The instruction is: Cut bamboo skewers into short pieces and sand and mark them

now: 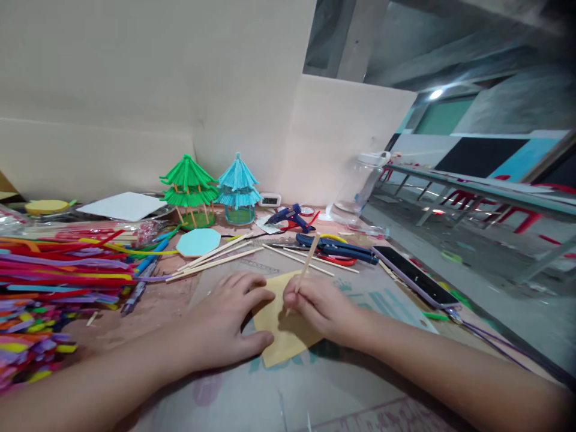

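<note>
A square of yellow-tan paper (pixel 274 348) lies on the printed sheet covering the table in front of me. My right hand (pixel 321 309) rests over its right side, fingers pinched round a thin wooden stick (pixel 310 255) that leans upward, its lower tip against or just above the paper. My left hand (pixel 231 318) lies at the left edge of the paper, thumb and fingers spread, with no object in its grasp. Beyond the hands, loose wooden sticks (pixel 209 259) lie fanned out beside a pale blue octagon (pixel 198 242).
Colourful pipe cleaners (pixel 67 270) pile up at the left. A green pagoda model (pixel 189 192) and a blue one (pixel 238 189) stand at the back, near a glue gun (pixel 288 217). Dark-handled pliers (pixel 337 247), a phone (pixel 414 276) and a clear jug (pixel 360 186) are at the right.
</note>
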Tool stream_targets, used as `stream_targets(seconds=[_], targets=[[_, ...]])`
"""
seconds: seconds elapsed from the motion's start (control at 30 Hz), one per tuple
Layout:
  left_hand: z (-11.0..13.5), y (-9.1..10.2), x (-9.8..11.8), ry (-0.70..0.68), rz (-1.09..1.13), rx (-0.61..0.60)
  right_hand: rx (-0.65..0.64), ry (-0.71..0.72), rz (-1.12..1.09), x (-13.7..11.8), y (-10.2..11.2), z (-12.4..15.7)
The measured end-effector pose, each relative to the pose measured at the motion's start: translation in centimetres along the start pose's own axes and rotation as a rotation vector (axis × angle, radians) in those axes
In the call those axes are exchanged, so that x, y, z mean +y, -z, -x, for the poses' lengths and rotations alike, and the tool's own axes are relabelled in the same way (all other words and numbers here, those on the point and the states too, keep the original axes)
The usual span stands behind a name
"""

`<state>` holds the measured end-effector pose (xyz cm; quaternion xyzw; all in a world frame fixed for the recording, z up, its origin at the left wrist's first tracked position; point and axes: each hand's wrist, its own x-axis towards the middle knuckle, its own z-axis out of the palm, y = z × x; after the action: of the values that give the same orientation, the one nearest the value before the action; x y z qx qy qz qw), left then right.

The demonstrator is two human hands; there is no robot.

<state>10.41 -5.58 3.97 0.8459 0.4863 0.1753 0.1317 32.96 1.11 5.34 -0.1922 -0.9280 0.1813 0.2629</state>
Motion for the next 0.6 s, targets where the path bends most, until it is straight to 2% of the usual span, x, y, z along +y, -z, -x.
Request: stream_targets(seconds=[0.1,0.23,0.3,0.43,0.5,0.6], targets=[[0.0,0.2,0.0,-0.017,0.003,-0.021,-0.081,-0.02,-0.099,-0.4,0.0,0.0],[-0.1,0.2,0.0,-0.021,0.007,-0.018,0.021,-0.132,0.021,0.3,0.1,-0.6],[-0.1,0.0,-0.1,-0.03,0.013,-0.007,0.026,-0.157,0.019,0.4,0.1,-0.6],[0.1,-0.4,-0.5,-0.056,0.026,0.016,-0.074,-0.016,-0.061,0.1,-0.2,-0.3],[0.1,-0.4,-0.6,-0.057,0.023,0.017,-0.046,0.006,0.003,0.4,-0.1,-0.3],[0.1,-0.3,-0.4,-0.041,0.012,0.007,0.017,-0.051,0.09,0.7,0.1,-0.4]])
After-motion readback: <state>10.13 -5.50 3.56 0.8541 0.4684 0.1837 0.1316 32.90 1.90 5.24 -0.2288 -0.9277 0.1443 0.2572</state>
